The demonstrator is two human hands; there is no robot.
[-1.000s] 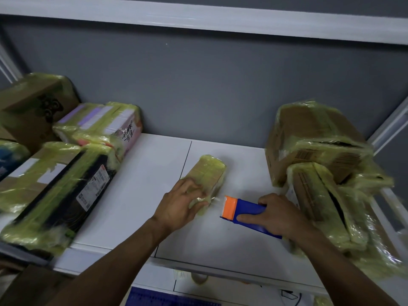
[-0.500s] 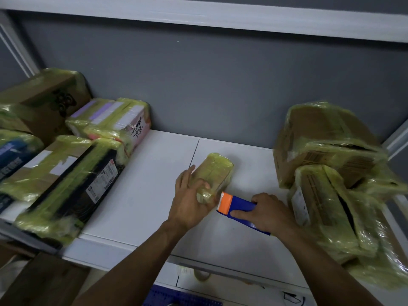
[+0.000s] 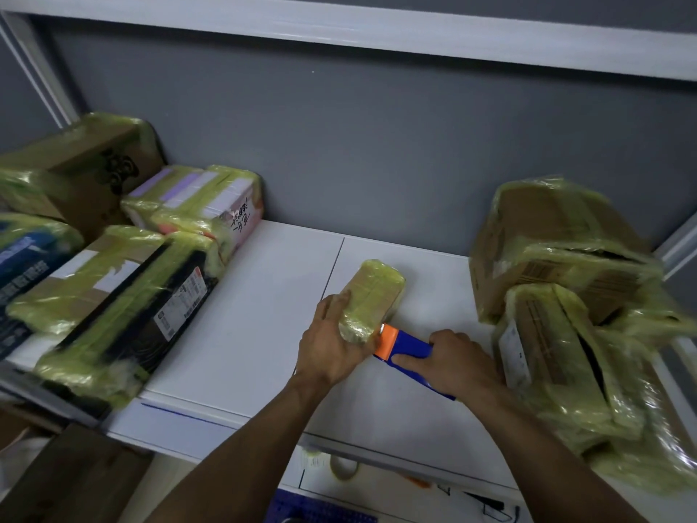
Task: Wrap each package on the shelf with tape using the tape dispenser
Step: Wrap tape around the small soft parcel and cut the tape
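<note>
On the white shelf (image 3: 264,315), between wrapped stacks, the left hand (image 3: 332,345) now cups the small taped package (image 3: 373,296) from its near end, lifting that end slightly. Right hand (image 3: 452,362) stays closed around the blue tape dispenser (image 3: 409,347), its orange head touching the package.
</note>
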